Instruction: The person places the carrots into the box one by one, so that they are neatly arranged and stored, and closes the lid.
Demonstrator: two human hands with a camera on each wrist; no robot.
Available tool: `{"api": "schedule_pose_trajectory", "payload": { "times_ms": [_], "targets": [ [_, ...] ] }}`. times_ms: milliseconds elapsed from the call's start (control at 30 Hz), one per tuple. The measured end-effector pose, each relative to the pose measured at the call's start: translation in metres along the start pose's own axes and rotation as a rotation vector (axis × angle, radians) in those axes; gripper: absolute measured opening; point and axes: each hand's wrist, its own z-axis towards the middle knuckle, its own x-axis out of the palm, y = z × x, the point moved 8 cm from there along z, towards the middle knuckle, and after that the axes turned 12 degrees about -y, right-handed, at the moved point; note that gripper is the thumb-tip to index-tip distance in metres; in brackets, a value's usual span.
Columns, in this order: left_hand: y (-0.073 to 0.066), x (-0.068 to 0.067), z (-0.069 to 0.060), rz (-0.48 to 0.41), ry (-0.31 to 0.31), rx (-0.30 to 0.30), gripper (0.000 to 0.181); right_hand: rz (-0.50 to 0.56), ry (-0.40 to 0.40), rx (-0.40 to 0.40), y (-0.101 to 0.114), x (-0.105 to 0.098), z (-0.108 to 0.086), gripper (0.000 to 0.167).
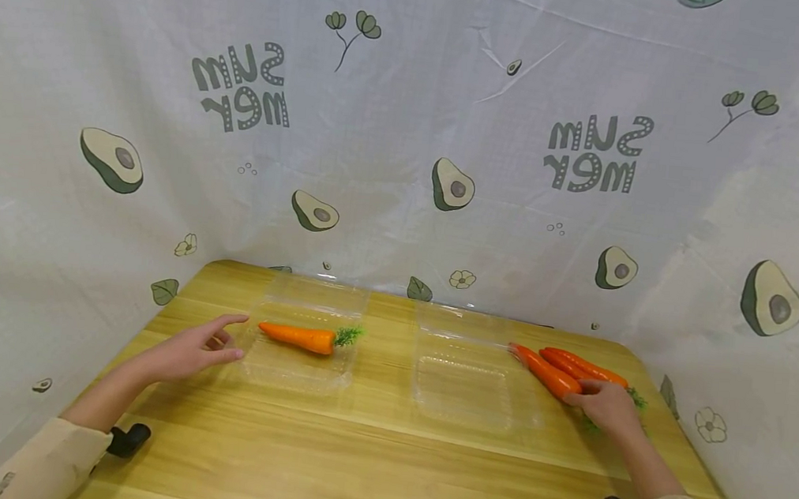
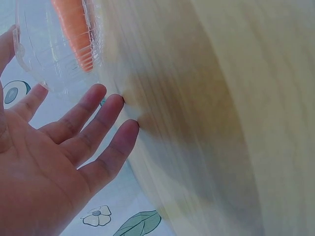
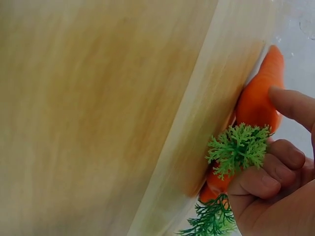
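At the right of the surface [image 1: 352, 459], your right hand [image 1: 610, 407] pinches a fat orange carrot [image 1: 549, 373] near its leafy end, thumb on one side and fingers curled on the other. That end is the thickest, so it likely gives you the most to hold. The thin tip points away from you, by the edge of the right clear box [image 1: 462, 386]; whether the carrot is lifted, you cannot tell. Your left hand [image 1: 194, 350] holds nothing. Its fingers are loosely spread beside the left clear box [image 1: 288, 378], maybe to be ready to steady it, but a touch is hard to see. Just behind the pinched carrot lies at least one more carrot [image 1: 592, 368], close by your right hand, so it is easy to reach. Inside the left box, a carrot [image 1: 299, 337] lies sideways, its green top at the right edge, perhaps because it fits well that way. Both lids are folded back, so nothing blocks the way in from above. Farther out, a white cloth [image 1: 396, 122] with avocado pictures hangs all around.
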Motion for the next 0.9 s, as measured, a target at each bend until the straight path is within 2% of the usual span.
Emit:
{"api": "schedule_pose_trajectory", "payload": {
  "times_ms": [367, 700, 900],
  "targets": [
    [0.000, 0.000, 0.001, -0.010, 0.005, 0.002, 0.069, -0.012, 0.013, -0.023, 0.001, 0.000, 0.002, 0.070],
    [0.001, 0.000, 0.001, -0.012, 0.000, 0.006, 0.068, 0.007, -0.024, 0.019, 0.002, -0.009, 0.004, 0.072],
    [0.002, 0.000, 0.001, -0.013, 0.001, 0.005, 0.069, 0.009, -0.006, 0.032, 0.003, -0.013, 0.004, 0.075]
  ]
}}
